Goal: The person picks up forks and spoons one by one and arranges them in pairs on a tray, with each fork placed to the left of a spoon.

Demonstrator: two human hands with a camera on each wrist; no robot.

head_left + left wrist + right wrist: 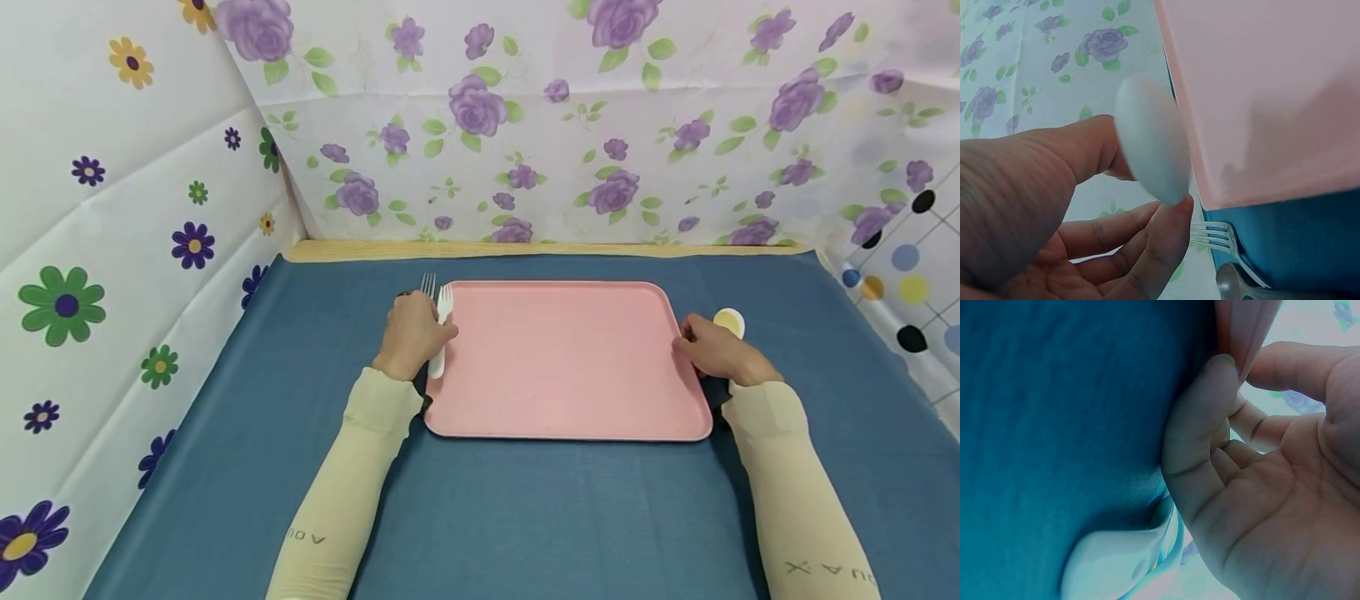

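My left hand (414,335) pinches a white fork (437,364) over the left edge of the pink tray (562,358). The fork's tines point away from me; its rounded white end (1152,140) fills the middle of the left wrist view. Beside that hand, a metal fork (1217,234) and a metal spoon (1229,282) lie on the blue cloth, left of the tray. At the tray's right side my right hand (716,348) grips the rim between thumb and curled fingers. Just beyond it lies a white, yellow-centred utensil (731,320), partly hidden by the hand.
Dark blue cloth (570,517) covers the table. A pale wooden strip (547,249) runs along the back edge. Flowered sheets (480,158) hang behind and at the left; a dotted sheet (911,287) is at the right.
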